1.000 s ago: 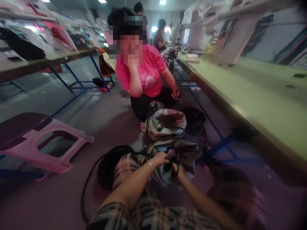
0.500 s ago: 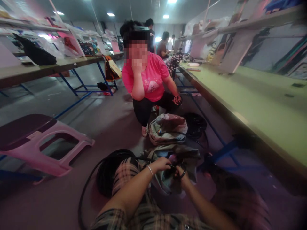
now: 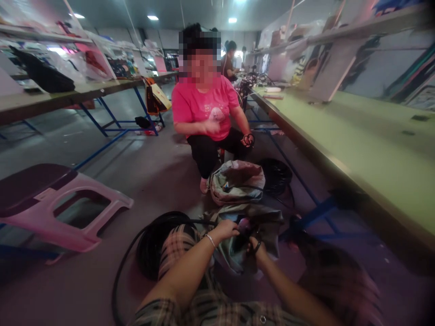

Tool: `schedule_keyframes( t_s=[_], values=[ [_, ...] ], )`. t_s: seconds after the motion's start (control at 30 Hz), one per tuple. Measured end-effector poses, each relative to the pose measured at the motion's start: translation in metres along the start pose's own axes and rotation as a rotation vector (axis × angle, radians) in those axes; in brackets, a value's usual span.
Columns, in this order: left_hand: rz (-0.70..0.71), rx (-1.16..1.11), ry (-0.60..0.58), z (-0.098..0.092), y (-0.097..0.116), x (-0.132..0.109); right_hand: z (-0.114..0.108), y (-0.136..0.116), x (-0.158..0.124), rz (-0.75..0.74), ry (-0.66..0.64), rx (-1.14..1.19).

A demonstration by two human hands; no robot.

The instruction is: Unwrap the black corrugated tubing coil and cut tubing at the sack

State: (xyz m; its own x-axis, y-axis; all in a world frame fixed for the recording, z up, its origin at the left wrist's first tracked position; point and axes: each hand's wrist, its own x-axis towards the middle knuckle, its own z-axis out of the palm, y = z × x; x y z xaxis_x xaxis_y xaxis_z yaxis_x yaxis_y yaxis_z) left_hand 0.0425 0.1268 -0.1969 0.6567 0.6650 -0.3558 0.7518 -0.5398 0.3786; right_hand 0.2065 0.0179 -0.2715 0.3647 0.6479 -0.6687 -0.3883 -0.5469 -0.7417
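My left hand (image 3: pixel 228 229), with a bracelet at the wrist, is closed on the end of a black cable (image 3: pixel 205 222). That cable runs back to a black coil (image 3: pixel 147 253) on the floor beside my left knee. Fingers curled, my right hand (image 3: pixel 254 246) grips a pair of scissors (image 3: pixel 257 247); a dark handle loop shows, while the blades are hard to make out. Both hands are over the mouth of an open grey-green sack (image 3: pixel 272 219) between my legs. Dark contents inside it are too dim to name.
A co-worker in a pink shirt (image 3: pixel 207 108) squats opposite, holding black scissors (image 3: pixel 248 140). Before them stand another sack (image 3: pixel 220 194) and a cable coil (image 3: pixel 277 174). A pink stool (image 3: pixel 73 226) is at left; a long green-topped table (image 3: pixel 360 131) borders the right.
My left and right hands have moved slightly apart over the sack. The co-worker has lowered one hand from the face to the chest. The view has shifted slightly.
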Motion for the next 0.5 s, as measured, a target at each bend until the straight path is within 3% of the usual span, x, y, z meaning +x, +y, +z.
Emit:
schedule_keyframes(
  t_s=[0.4,0.5],
  values=[
    [-0.036,0.015,0.021,0.005,-0.003,0.002,0.008,0.006,0.012,0.018,-0.022,0.008],
    [-0.046,0.013,0.047,0.006,-0.005,0.003,0.01,0.008,0.019,-0.035,-0.028,-0.016]
  ],
)
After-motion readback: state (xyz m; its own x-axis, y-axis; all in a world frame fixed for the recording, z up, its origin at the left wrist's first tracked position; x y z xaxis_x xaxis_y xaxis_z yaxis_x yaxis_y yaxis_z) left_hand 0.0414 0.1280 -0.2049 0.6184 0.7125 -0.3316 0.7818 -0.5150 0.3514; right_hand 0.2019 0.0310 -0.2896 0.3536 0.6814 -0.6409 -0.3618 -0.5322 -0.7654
